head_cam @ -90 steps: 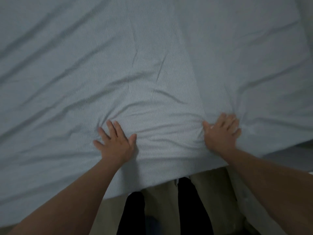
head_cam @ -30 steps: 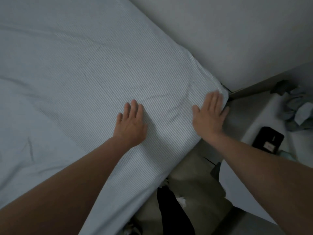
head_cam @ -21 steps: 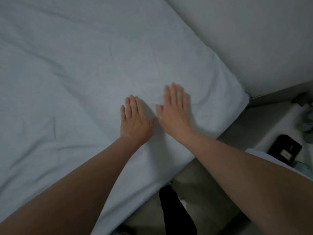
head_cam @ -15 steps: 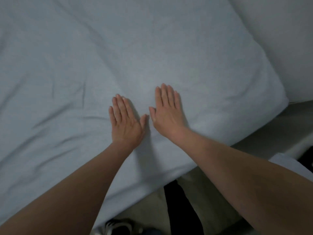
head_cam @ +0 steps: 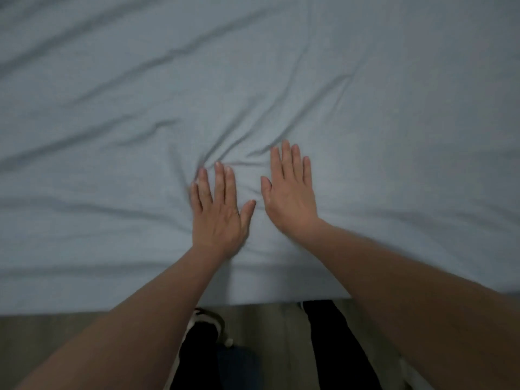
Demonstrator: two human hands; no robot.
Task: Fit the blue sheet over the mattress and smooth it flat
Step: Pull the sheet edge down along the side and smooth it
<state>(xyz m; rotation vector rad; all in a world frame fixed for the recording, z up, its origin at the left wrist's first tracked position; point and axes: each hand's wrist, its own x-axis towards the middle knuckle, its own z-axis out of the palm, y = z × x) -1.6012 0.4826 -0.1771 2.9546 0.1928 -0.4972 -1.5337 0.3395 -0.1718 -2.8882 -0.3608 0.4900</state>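
Observation:
The pale blue sheet (head_cam: 365, 94) covers the mattress and fills most of the view, down to the near edge of the bed. My left hand (head_cam: 218, 211) and my right hand (head_cam: 289, 192) lie flat on it side by side, palms down, fingers straight and pointing away from me. A fan of creases runs out from just beyond the fingertips, and long folds cross the sheet to the left and upper left. The right part of the sheet looks smoother.
The near edge of the bed (head_cam: 84, 302) runs across the lower part of the view. Below it lies a wooden floor (head_cam: 56, 342), with my dark-trousered legs (head_cam: 334, 347) and a shoe (head_cam: 209, 319) close to the bed.
My hands have slid left from the bed's right corner, side by side and flat. The wall, corner and bedside items have left the view, and more creased sheet now lies ahead.

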